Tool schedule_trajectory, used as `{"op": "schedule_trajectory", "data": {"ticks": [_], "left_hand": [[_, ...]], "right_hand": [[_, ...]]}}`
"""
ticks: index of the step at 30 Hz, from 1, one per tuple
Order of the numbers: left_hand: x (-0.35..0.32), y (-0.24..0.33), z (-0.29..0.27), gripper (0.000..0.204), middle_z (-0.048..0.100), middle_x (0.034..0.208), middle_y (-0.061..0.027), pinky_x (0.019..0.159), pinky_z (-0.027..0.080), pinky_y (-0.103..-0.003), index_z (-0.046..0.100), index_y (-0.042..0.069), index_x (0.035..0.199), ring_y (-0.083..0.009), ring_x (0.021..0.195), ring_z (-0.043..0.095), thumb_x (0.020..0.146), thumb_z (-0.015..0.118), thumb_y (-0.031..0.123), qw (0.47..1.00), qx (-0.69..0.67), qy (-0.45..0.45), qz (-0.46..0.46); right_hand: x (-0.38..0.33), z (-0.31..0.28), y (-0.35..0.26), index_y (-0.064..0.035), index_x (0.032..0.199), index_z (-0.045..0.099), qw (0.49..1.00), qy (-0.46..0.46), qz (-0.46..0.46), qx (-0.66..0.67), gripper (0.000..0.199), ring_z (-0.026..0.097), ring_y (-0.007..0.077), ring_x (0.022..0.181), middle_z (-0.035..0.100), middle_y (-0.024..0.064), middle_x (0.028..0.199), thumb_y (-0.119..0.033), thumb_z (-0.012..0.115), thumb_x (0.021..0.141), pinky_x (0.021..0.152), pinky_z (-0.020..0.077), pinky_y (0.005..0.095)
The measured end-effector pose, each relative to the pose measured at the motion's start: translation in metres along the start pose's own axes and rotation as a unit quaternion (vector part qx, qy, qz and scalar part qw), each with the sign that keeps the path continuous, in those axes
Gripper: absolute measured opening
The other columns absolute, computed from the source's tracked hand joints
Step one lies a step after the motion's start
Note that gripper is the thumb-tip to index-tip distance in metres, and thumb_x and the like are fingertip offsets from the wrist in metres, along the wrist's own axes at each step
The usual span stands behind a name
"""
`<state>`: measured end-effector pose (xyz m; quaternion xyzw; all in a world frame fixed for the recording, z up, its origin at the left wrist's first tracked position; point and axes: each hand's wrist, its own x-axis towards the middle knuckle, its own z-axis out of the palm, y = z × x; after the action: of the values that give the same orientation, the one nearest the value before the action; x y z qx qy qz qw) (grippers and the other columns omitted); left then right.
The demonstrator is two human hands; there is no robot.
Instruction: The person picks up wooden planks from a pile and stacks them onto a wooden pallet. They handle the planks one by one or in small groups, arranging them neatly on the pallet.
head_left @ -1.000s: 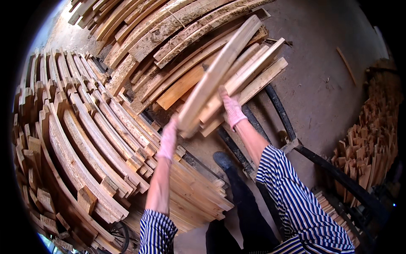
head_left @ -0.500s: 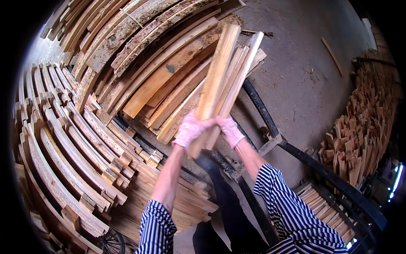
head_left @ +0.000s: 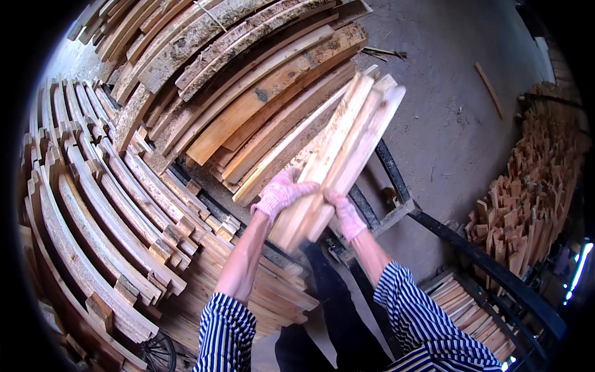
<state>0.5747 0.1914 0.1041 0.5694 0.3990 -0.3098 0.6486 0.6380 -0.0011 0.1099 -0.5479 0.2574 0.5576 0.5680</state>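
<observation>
Pale wooden boards [head_left: 350, 146], at least two side by side, slant away from me between my hands. My left hand [head_left: 284, 193], in a pale pink work glove, grips their left edge with its thumb across the top. On the opposite edge my right hand [head_left: 344, 212], gloved alike, is closed with its thumb near the left one. Most fingers are hidden beneath or behind the wood. Past the left hand lies a pile of long planks [head_left: 273, 121], some with rough bark-like edges; the held boards' far ends overlap its near side.
Stacked notched wooden strips [head_left: 102, 229] fill the left side. A black metal frame [head_left: 471, 248] runs down the right, beside my legs. Many short upright wood pieces [head_left: 527, 192] stand at the far right. A lone stick [head_left: 489, 90] lies on the grey floor [head_left: 427, 80].
The boards' far ends have come down and slightly right, and the boards now lie closer together. Both hands keep hold, the right one a little lower.
</observation>
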Motion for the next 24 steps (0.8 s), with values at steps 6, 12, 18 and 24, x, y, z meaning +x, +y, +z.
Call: {"op": "schedule_trajectory", "data": {"ticks": [6, 12, 18, 24], "left_hand": [[-0.093, -0.060, 0.046, 0.120, 0.047, 0.151, -0.0270, 0.119, 0.037, -0.041, 0.029, -0.005, 0.157, -0.0359, 0.141, 0.046, 0.066, 0.095, 0.038, 0.949, -0.305, -0.058, 0.055], [-0.170, -0.078, 0.087, 0.091, 0.066, 0.128, -0.0174, 0.100, 0.051, -0.034, 0.042, -0.001, 0.149, -0.0231, 0.116, 0.063, 0.079, 0.088, 0.033, 0.963, -0.266, -0.034, 0.001], [-0.297, -0.147, 0.108, 0.102, 0.061, 0.136, -0.0197, 0.105, 0.047, -0.033, 0.027, 0.001, 0.159, -0.0242, 0.124, 0.059, 0.082, 0.086, 0.034, 0.956, -0.285, 0.015, 0.067], [-0.478, -0.211, 0.092, 0.104, 0.059, 0.140, -0.0166, 0.108, 0.045, -0.032, 0.022, 0.002, 0.162, -0.0200, 0.128, 0.057, 0.084, 0.083, 0.034, 0.940, -0.335, 0.067, -0.016]], "right_hand": [[-0.076, -0.029, 0.075, -0.0011, 0.145, 0.048, 0.992, -0.099, 0.004, 0.075, 0.075, 0.059, 0.0268, 0.124, 0.058, 0.0129, 0.138, -0.039, 0.081, 0.090, 0.107, 0.0512, 0.0456], [-0.145, 0.008, 0.097, 0.0004, 0.140, 0.053, 0.995, 0.070, -0.023, 0.069, 0.047, 0.065, 0.0239, 0.110, 0.064, 0.0141, 0.126, -0.018, 0.068, 0.099, 0.095, 0.0550, 0.0371], [-0.257, 0.040, 0.152, 0.0017, 0.141, 0.051, 0.998, 0.061, 0.002, -0.002, 0.054, 0.065, 0.0246, 0.109, 0.064, 0.0156, 0.126, -0.022, 0.070, 0.097, 0.095, 0.0544, 0.0365], [-0.367, 0.107, 0.247, -0.0012, 0.143, 0.048, 0.997, -0.028, 0.041, -0.057, 0.066, 0.065, 0.0243, 0.109, 0.064, 0.0130, 0.122, -0.036, 0.075, 0.094, 0.095, 0.0554, 0.0410]]}}
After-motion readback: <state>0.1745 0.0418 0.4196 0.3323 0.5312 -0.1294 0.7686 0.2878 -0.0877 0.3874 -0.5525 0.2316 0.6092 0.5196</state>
